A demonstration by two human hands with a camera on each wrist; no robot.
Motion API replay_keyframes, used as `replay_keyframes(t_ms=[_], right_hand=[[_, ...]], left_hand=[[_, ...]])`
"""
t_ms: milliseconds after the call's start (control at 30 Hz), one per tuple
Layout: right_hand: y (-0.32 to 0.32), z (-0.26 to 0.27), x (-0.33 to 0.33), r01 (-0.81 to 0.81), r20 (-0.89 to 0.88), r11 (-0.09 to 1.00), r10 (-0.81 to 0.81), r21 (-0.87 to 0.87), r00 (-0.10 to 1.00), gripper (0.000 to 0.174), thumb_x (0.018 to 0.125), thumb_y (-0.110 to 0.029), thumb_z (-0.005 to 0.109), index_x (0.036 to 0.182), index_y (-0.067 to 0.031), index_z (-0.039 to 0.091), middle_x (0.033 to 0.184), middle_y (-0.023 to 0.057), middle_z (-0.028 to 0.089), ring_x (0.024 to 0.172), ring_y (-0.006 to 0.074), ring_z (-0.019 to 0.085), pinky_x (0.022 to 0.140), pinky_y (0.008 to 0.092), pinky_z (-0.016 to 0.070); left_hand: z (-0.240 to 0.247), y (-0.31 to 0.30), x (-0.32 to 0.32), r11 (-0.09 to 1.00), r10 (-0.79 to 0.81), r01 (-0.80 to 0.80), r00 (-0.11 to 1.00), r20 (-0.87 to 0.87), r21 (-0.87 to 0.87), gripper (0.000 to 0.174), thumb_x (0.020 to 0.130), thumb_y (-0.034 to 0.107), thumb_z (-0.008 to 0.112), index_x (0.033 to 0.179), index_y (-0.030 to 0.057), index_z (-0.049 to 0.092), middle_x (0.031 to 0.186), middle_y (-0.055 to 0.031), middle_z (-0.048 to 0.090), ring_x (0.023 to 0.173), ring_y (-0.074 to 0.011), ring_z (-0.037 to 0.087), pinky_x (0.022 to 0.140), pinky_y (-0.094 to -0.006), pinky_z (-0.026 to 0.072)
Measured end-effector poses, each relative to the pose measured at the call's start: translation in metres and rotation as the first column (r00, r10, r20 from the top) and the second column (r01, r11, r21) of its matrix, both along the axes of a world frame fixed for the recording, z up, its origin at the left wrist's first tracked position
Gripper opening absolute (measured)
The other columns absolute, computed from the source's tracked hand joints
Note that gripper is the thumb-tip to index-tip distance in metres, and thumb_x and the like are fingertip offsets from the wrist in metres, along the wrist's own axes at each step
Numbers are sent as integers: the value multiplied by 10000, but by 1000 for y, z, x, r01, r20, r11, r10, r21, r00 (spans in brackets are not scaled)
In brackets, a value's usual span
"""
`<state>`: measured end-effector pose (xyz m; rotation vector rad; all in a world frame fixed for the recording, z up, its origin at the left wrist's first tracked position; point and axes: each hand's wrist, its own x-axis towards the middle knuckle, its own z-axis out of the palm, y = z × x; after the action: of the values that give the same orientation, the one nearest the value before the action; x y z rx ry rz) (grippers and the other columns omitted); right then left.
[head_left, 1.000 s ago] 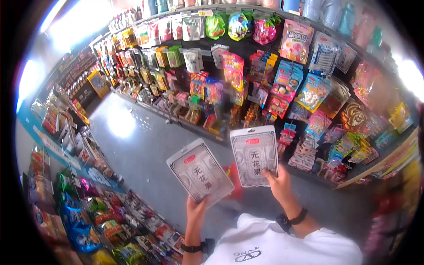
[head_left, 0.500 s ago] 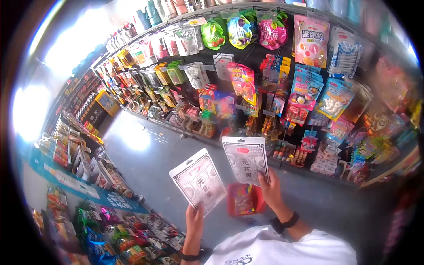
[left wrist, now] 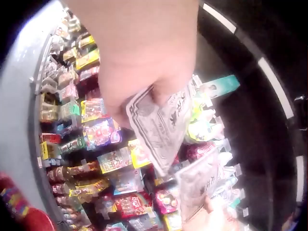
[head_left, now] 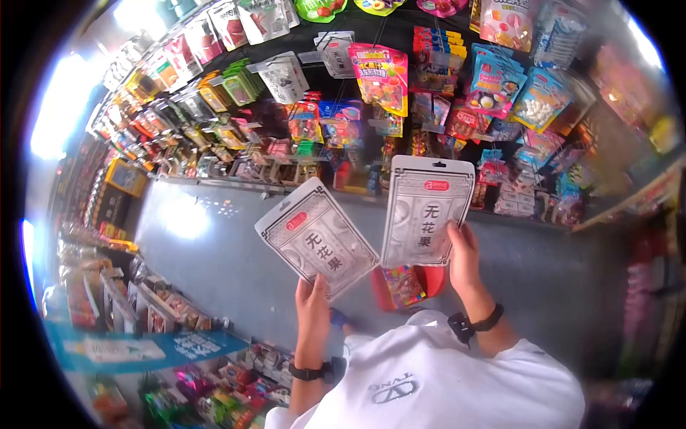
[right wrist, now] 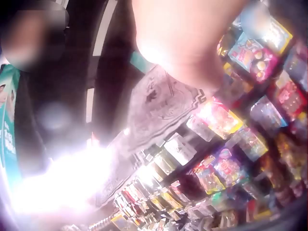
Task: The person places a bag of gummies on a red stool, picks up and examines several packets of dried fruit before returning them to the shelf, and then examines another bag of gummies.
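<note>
Two silver-grey pouches with black lettering and a red label are held up side by side in the head view. My left hand [head_left: 313, 314] pinches the lower edge of the left pouch [head_left: 314, 236], which tilts to the left. By its right edge, my right hand [head_left: 468, 261] grips the right pouch [head_left: 427, 204], which stands nearly upright. In the left wrist view the left hand [left wrist: 144, 67] covers one end of its pouch [left wrist: 156, 127]. The right wrist view shows the right hand [right wrist: 185, 43] over its pouch [right wrist: 159, 103], blurred.
Behind the pouches, a wall rack holds hanging snack bags [head_left: 382, 79]. A red basket [head_left: 434, 280] with colourful packs stands on the grey floor [head_left: 236, 264] below the right pouch. At the lower left is a shelf of goods with a blue-green edge strip [head_left: 161, 350].
Both pouches have moved up in the head view and look larger, still in the same hands. The rack has shifted upward, and more of the red basket shows than a second ago.
</note>
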<state>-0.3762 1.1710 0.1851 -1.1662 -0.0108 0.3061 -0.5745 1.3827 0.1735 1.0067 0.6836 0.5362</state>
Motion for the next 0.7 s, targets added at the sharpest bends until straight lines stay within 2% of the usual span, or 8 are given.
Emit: replay_keyframes(t_ms=[100,167,233,300,333,433,567,700], right_hand=[[51,27,-34,133,-298,953,-48,273,953,108,942,-149,615,997,-56,609,838,-1,584,756,78,530,694,209,403],[59,-10,-46,-338,-22,781,409,525,912,292,949,-271,546,1057,-3,591,819,35,491,701,101,457,561,215,374],[109,34,-80,-209,-135,530,539,822,832,437,982,-379,472,1121,30,544,794,24,418,678,109,392,529,219,349],[150,37,-95,-235,-73,371,654,898,753,540,992,-443,428,1185,58,481,773,22,375,661,117,363,534,228,347],[170,37,-101,-233,-68,344,677,910,733,540,988,-445,432,1188,55,478,778,23,372,667,118,369,543,230,352],[226,38,-118,-269,-21,265,748,926,663,522,971,-425,470,1199,44,463,793,22,368,668,118,380,563,233,362],[274,38,-135,-298,-10,262,766,918,642,466,950,-357,530,1213,18,449,778,17,360,645,115,383,548,233,357],[315,48,-148,-308,-84,352,766,884,637,345,1000,-308,473,1142,7,459,729,22,365,592,117,376,496,225,333]], left_hand=[[4,64,-17,960,-187,226,957,221,-167,419,967,111,576,1358,20,456,1249,-73,596,1167,-186,567,988,-368,458],[19,104,-38,883,-270,367,907,322,-292,485,941,75,575,1396,15,418,1209,-92,593,1129,-202,568,974,-358,450],[24,148,-68,873,-269,349,927,261,-340,406,929,94,545,1325,51,463,972,-46,583,853,-174,582,793,-386,485],[17,197,-86,605,-327,691,669,667,-396,166,948,198,572,1027,96,468,795,5,478,670,-151,461,695,-332,413],[29,211,-101,668,-277,510,846,454,-542,219,967,285,549,940,122,406,701,22,318,605,-126,279,645,-298,322],[41,263,-126,440,-182,640,751,635,-630,236,867,216,624,960,110,435,684,26,321,634,-112,335,636,-276,311],[-9,306,-149,283,-38,843,487,872,-458,307,839,250,652,963,96,418,697,25,375,636,-103,376,635,-260,341],[-28,317,-167,301,73,802,519,851,-515,258,893,273,599,943,95,419,682,16,421,589,-102,406,624,-253,383]])
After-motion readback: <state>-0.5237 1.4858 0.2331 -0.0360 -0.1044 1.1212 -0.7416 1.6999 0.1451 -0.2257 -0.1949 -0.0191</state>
